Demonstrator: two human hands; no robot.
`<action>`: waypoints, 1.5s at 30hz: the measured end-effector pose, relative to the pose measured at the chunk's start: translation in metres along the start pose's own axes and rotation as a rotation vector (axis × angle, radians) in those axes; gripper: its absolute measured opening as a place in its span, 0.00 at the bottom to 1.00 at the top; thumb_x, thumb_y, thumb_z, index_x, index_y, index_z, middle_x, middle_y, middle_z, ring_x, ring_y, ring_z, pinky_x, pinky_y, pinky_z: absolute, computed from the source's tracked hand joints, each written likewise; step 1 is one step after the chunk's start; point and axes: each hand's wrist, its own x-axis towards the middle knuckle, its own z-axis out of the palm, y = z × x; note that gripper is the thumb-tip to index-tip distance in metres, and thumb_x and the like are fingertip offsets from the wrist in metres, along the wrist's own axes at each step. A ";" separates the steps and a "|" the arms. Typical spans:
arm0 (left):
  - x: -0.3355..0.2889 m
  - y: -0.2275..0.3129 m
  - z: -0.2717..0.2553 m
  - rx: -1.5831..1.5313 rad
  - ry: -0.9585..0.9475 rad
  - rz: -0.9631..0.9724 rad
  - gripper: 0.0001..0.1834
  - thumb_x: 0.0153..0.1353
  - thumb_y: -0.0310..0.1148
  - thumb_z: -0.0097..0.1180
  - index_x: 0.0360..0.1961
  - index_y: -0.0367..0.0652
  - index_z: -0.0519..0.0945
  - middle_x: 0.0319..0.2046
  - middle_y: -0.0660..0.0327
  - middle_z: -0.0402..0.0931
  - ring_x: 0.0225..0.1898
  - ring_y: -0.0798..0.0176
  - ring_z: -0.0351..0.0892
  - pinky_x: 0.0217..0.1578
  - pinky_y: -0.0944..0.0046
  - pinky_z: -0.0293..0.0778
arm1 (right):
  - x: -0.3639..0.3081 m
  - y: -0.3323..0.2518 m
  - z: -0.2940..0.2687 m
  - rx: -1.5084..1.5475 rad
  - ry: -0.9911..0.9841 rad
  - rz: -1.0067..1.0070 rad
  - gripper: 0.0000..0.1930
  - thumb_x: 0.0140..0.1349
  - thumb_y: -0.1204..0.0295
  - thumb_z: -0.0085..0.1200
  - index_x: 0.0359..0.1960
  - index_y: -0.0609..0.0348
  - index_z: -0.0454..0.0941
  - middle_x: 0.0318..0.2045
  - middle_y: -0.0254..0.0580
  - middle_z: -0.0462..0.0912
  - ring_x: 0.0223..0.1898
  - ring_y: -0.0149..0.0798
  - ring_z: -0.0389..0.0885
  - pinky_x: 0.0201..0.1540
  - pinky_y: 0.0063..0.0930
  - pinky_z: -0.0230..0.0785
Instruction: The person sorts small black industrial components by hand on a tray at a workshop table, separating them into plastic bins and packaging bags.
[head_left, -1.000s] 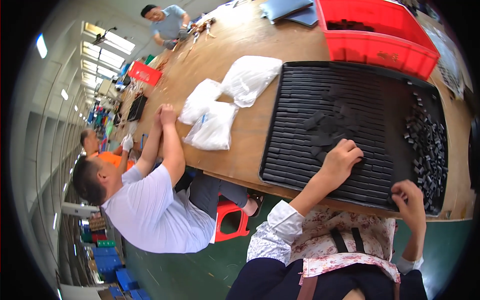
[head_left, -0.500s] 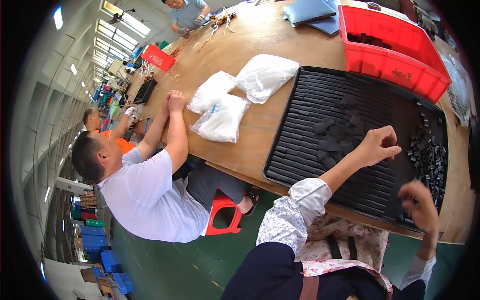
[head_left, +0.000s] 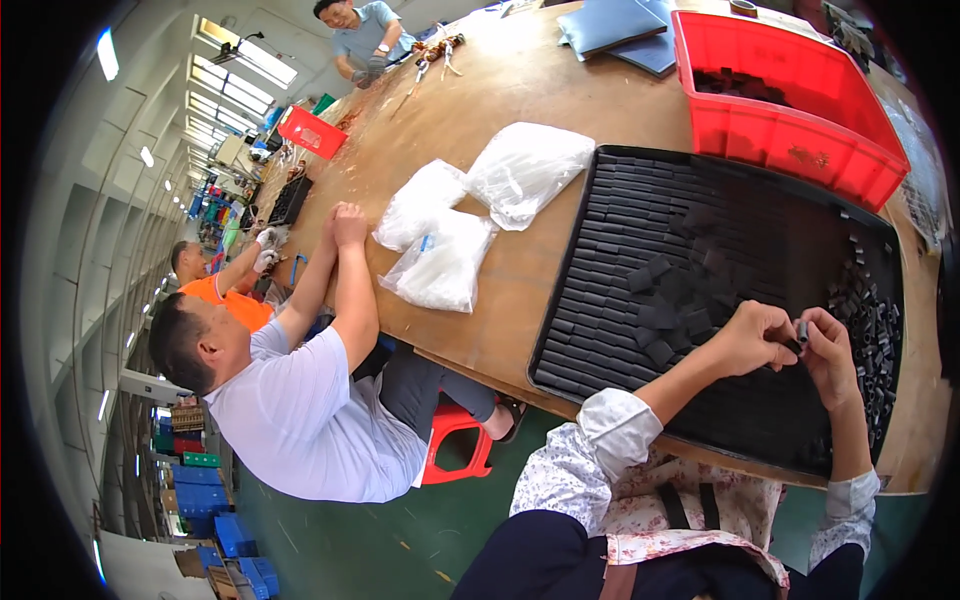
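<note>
Over the right part of a large black tray [head_left: 570, 270], my two hands meet fingertip to fingertip. My left hand [head_left: 752, 340] is closed in a pinch on a small black piece [head_left: 792, 347], mostly hidden by the fingers. My right hand [head_left: 832, 362] pinches a small dark tube-like part [head_left: 802, 330] against it. Left of my hands, long rows of flat black pieces [head_left: 610, 245] line the tray, with a heap of loose black squares [head_left: 660, 315] on top. A pile of small black clip-like parts [head_left: 874, 335] lies along the tray's right side.
A red bin [head_left: 800, 130] with dark pieces inside stands beyond the tray. White plastic bags [head_left: 530, 175] and blue folders [head_left: 605, 25] lie on the wooden table [head_left: 500, 270]. At left, a person in a white shirt [head_left: 300, 400] sits on a red stool [head_left: 458, 450]; others work farther off.
My right hand has moved up from the tray's near edge to meet my left hand. My left hand has come slightly nearer. The view has tilted a little.
</note>
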 end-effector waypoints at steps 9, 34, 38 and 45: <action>-0.003 0.001 0.002 -0.055 -0.011 0.000 0.09 0.46 0.20 0.62 0.30 0.29 0.78 0.23 0.57 0.78 0.24 0.70 0.77 0.26 0.72 0.74 | -0.012 -0.007 0.002 -0.398 0.018 -0.314 0.06 0.54 0.76 0.58 0.31 0.60 0.72 0.32 0.33 0.75 0.32 0.22 0.71 0.37 0.15 0.62; 0.000 -0.004 0.001 0.017 -0.025 -0.023 0.09 0.55 0.29 0.59 0.31 0.31 0.80 0.21 0.61 0.77 0.22 0.74 0.74 0.24 0.75 0.71 | -0.015 -0.008 0.012 -0.717 0.050 -0.540 0.06 0.45 0.84 0.54 0.24 0.64 0.70 0.34 0.38 0.74 0.34 0.29 0.72 0.38 0.21 0.63; 0.004 0.001 -0.001 -0.031 0.054 0.021 0.09 0.58 0.29 0.55 0.35 0.31 0.78 0.23 0.61 0.77 0.23 0.74 0.74 0.25 0.75 0.71 | -0.015 -0.013 -0.014 -0.518 0.215 -0.264 0.03 0.53 0.79 0.52 0.26 0.61 0.71 0.34 0.34 0.73 0.32 0.21 0.69 0.36 0.15 0.61; 0.000 0.012 -0.017 0.282 0.227 0.191 0.10 0.57 0.28 0.57 0.37 0.33 0.79 0.26 0.60 0.78 0.26 0.72 0.75 0.29 0.73 0.73 | -0.009 0.005 -0.017 -1.020 0.165 -0.196 0.03 0.51 0.81 0.52 0.26 0.64 0.71 0.24 0.32 0.70 0.24 0.24 0.69 0.27 0.20 0.63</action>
